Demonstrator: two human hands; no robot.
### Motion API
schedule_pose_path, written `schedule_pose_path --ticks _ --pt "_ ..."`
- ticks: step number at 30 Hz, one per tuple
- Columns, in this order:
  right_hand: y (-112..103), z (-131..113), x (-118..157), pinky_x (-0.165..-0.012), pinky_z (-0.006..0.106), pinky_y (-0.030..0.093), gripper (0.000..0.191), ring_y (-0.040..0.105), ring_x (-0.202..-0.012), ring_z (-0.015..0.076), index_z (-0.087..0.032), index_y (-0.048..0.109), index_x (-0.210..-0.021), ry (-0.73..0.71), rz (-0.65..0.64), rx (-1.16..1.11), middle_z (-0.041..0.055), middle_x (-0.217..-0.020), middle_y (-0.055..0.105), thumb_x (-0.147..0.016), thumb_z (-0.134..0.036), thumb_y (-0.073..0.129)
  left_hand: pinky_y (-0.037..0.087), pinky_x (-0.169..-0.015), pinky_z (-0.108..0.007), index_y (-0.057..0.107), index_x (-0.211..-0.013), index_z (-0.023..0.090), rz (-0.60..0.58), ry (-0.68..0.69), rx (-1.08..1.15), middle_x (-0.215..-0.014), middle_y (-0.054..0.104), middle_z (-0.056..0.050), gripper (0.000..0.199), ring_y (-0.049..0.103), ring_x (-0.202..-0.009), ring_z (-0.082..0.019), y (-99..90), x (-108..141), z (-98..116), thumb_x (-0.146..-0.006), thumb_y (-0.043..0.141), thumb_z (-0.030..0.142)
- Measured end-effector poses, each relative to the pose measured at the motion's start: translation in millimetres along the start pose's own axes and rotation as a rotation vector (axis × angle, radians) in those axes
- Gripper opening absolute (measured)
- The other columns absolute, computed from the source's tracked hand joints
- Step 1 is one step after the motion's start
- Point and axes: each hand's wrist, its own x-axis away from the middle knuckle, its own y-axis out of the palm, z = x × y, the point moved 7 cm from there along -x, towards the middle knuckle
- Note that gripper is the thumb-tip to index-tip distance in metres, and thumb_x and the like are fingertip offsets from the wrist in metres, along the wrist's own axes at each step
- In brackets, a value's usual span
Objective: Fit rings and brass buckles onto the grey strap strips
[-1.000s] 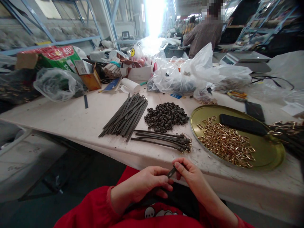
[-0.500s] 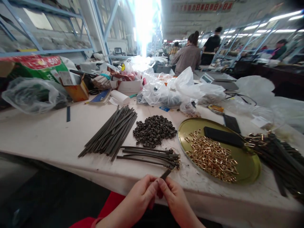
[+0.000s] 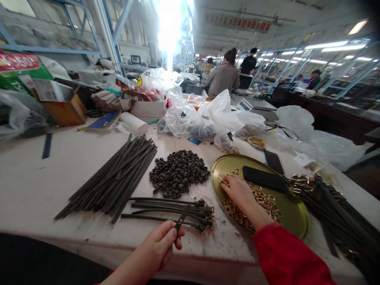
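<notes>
My left hand [image 3: 166,239] pinches a dark strap [image 3: 183,215] with a small hole near its end, held at the table's front edge. My right hand [image 3: 237,192] is over the gold tray [image 3: 298,215], its curled fingertips on a metal buckle [image 3: 221,178] at the left of the loose heap of gold buckles [image 3: 268,206]. Straps with loops and buckles [image 3: 166,206] lie just beyond my left hand. Behind them is a heap of small dark loops [image 3: 179,172], and to the left a pile of plain dark straps [image 3: 109,178].
A black phone-like object [image 3: 264,179] lies in the tray. At the right is a bundle of buckled straps [image 3: 332,209]. Plastic bags [image 3: 202,118], a paper roll [image 3: 133,122], a notebook [image 3: 103,120] and a scale [image 3: 257,107] line the back. People [image 3: 224,75] are farther off.
My right hand has left the strap and moved right to the buckles in the tray. My left hand keeps the strap, now farther left in view. The view has shifted.
</notes>
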Motion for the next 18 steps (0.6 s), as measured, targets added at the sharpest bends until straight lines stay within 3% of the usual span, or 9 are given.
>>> schedule_pose_path --ticks 6,11,14,18 --pt "12.7 -2.9 -6.5 -0.058 0.028 0.035 0.005 0.057 -0.063 0.0192 -0.018 0.060 -0.064 -0.020 -0.122 0.068 0.0052 -0.065 0.063 -0.068 -0.021 0.060 0.011 -0.034 -0.020 0.049 -0.079 0.016 -0.029 -0.009 -0.036 -0.063 0.052 0.005 0.043 0.024 -0.031 0.000 8.3 6.5 -2.0 -0.069 0.054 0.058" --pt "3.6 -16.4 10.7 -0.061 0.028 0.036 0.003 0.056 -0.066 0.0191 -0.018 0.058 -0.070 -0.099 -0.071 0.047 0.0049 -0.068 0.062 -0.072 -0.016 0.056 0.011 -0.034 -0.020 0.049 -0.080 0.016 -0.039 0.030 -0.079 -0.062 0.050 0.006 0.041 0.024 -0.033 -0.001 17.4 22.4 3.3 -0.070 0.053 0.055" --pt "-8.5 -43.1 35.1 -0.064 0.028 0.041 0.009 0.056 -0.069 0.0186 -0.018 0.057 -0.074 -0.188 -0.028 -0.024 0.0045 -0.072 0.061 -0.078 -0.015 0.050 0.012 -0.034 -0.020 0.050 -0.082 0.015 -0.020 0.061 -0.099 -0.062 0.051 0.005 0.040 0.025 -0.034 -0.001 18.4 32.4 9.3 -0.071 0.052 0.054" --pt "-25.9 -102.8 90.8 -0.070 0.027 0.046 0.011 0.057 -0.075 0.0167 -0.020 0.058 -0.081 -0.394 -0.029 -0.163 0.0031 -0.079 0.060 -0.083 -0.018 0.048 0.013 -0.034 -0.019 0.050 -0.080 0.015 0.009 0.113 -0.051 -0.062 0.050 0.005 0.041 0.025 -0.034 -0.001 19.7 43.9 24.0 -0.072 0.052 0.055"
